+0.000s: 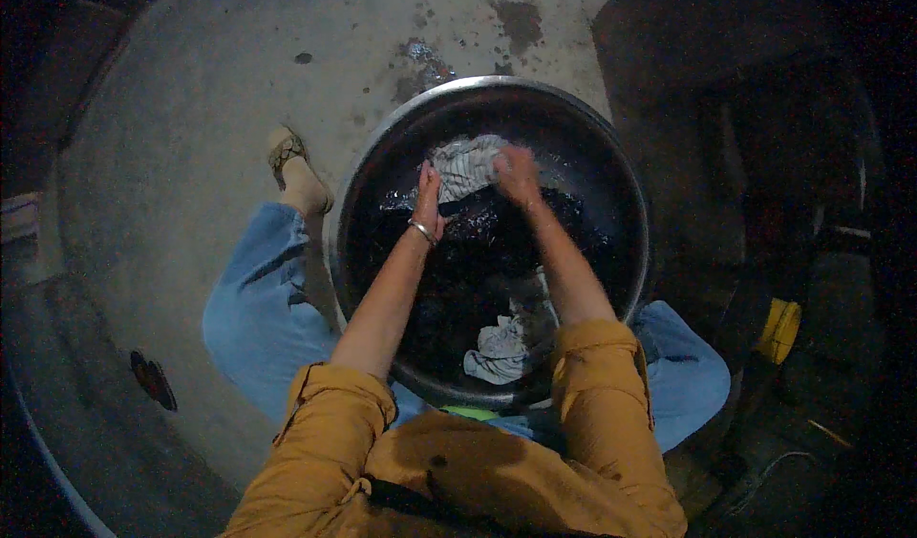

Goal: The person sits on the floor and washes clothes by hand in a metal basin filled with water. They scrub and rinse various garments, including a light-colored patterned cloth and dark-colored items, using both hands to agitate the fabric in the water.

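The pale striped cloth sits at the far side of the metal basin, bunched between your hands above dark, wet laundry. Your left hand presses flat against its edge, fingers mostly straight; your right hand is closed over the top of it. You look to be mid-scrub, so the next stroke needs a firm grip and steady pressure. A second grey rag lies nearer you. The basin rests on a splashed concrete floor; the surroundings are dark.
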### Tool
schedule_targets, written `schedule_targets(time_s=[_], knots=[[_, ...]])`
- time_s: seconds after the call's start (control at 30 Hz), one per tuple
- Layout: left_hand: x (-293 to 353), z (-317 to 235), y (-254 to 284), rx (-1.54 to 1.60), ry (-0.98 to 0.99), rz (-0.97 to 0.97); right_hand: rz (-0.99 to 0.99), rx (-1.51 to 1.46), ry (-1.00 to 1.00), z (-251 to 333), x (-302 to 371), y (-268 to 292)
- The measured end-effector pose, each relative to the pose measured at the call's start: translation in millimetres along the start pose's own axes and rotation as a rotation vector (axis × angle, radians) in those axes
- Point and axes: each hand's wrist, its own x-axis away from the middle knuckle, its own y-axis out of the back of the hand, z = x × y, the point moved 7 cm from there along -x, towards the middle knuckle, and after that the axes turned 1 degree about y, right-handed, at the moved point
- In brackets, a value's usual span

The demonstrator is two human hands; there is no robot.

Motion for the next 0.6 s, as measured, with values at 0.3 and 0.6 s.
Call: schedule_targets(time_s=[0.3,0.6], knots=[[16.7,-7.9,-9.4,0.099,0.202,0.177,-0.013,-0.125,0.315,210.7,44.9,28.6],[1.4,-8.6,-25.3,0.294,-0.009,0.212,-0.088,0.26,-0.48,4.9,-31.0,80.7]])
